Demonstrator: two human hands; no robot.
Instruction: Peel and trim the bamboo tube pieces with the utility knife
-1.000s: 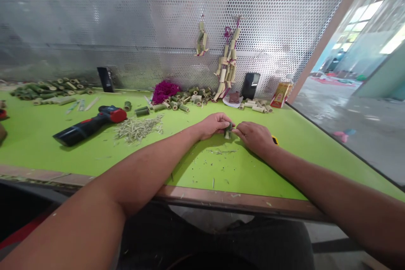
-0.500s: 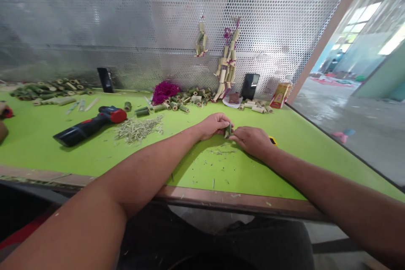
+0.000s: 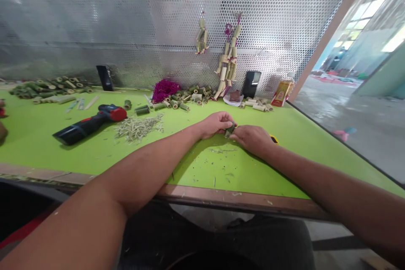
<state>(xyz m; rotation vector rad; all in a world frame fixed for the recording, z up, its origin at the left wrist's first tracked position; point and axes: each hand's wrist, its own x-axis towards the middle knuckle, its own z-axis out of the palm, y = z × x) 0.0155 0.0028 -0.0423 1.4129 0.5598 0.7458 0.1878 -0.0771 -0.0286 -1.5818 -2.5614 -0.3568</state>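
My left hand (image 3: 218, 125) is closed, thumb and fingers pinching a short green bamboo piece (image 3: 229, 130) just above the green table. From the right, my right hand (image 3: 253, 139) comes up against the lower end of the bamboo with its fingers bent closed. What those fingers grip is hidden beneath the hand. A yellow-and-black object (image 3: 274, 139) peeks out past the wrist; whether it is held or lies on the table I cannot tell. Thin shavings (image 3: 223, 150) and crumbs are scattered below both hands.
A black-and-red cordless power tool (image 3: 91, 124) lies left, beside a heap of bamboo slivers (image 3: 139, 127). Purple string (image 3: 165, 90), cut bamboo tubes (image 3: 196, 95), a phone (image 3: 251, 84) and a bottle (image 3: 282, 92) line the perforated panel (image 3: 164, 29). Strung bamboo figures (image 3: 226, 63) hang there.
The bamboo piece has tilted slightly between my hands. Both hands stay at nearly the same spot, and the view has shifted a little.
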